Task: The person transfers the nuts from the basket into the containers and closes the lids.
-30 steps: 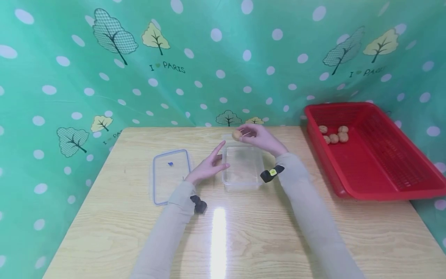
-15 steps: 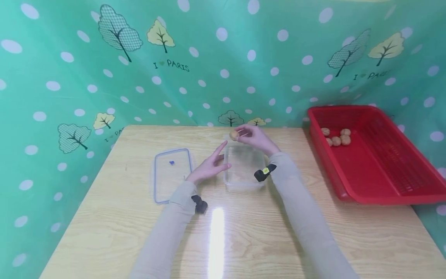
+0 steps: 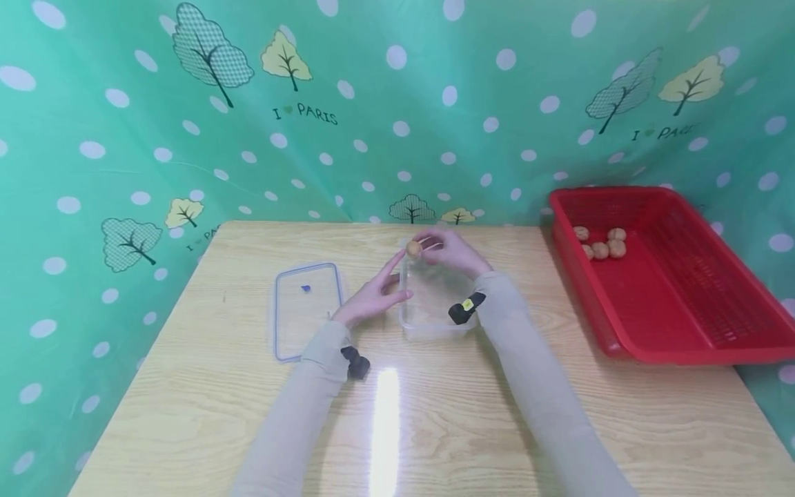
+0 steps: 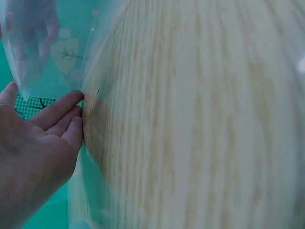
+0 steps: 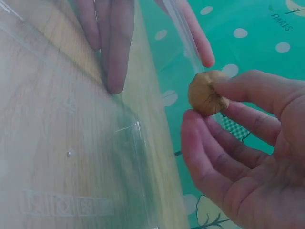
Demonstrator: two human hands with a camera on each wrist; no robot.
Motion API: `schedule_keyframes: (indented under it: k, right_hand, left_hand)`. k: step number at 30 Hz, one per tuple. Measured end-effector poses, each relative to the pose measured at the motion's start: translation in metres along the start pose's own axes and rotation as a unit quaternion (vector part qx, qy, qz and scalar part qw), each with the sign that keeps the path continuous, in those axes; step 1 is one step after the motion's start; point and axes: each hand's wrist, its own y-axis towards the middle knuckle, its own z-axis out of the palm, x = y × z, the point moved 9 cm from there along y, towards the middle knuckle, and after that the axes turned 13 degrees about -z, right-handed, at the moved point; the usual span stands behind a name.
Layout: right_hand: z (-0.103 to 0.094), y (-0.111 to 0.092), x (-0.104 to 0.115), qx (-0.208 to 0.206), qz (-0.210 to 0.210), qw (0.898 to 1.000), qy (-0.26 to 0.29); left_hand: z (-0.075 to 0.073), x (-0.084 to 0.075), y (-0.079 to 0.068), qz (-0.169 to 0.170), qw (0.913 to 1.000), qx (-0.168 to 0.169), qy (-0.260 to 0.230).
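A walnut (image 3: 413,249) is pinched between the thumb and fingers of my right hand (image 3: 452,252), at the far left corner of a clear plastic container (image 3: 435,332). The right wrist view shows this walnut (image 5: 205,93) close up, beside the transparent wall. My left hand (image 3: 373,297) lies along the container's left side with fingers extended, its thumb over the rim. In the left wrist view the left hand's fingertips (image 4: 76,95) are by the clear wall, close to the tabletop. The container's floor, seen through the plastic, bears no walnuts that I can make out.
Left of the container lies a clear lid (image 3: 307,317) with a blue seal. A red plastic basket (image 3: 586,304) stands at the right, several walnuts (image 3: 599,250) gathered in its far left corner. Behind the wooden table (image 3: 466,414) hangs a green patterned cloth (image 3: 373,90).
My right hand has moved slightly left and down with the walnut, toward the container's far left corner and my left index finger. The left hand has stayed at the container's side.
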Motion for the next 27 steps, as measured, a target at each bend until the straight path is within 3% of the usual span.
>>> schedule_keyframes:
  k: [12,19,27]
  right_hand:
    - [0.008,-0.003,-0.009,0.036,0.067,0.994,-0.084]
    - [0.012,-0.003,-0.017,0.041,0.097,0.991,-0.087]
    - [0.013,-0.002,-0.019,0.061,0.097,0.985,-0.128]
  left_hand:
    - [0.0,-0.012,-0.005,-0.002,0.9995,0.029,-0.011]
    - [0.001,-0.004,-0.003,-0.008,0.9999,0.011,-0.009]
    - [0.002,0.0,0.002,-0.001,1.0,0.007,-0.004]
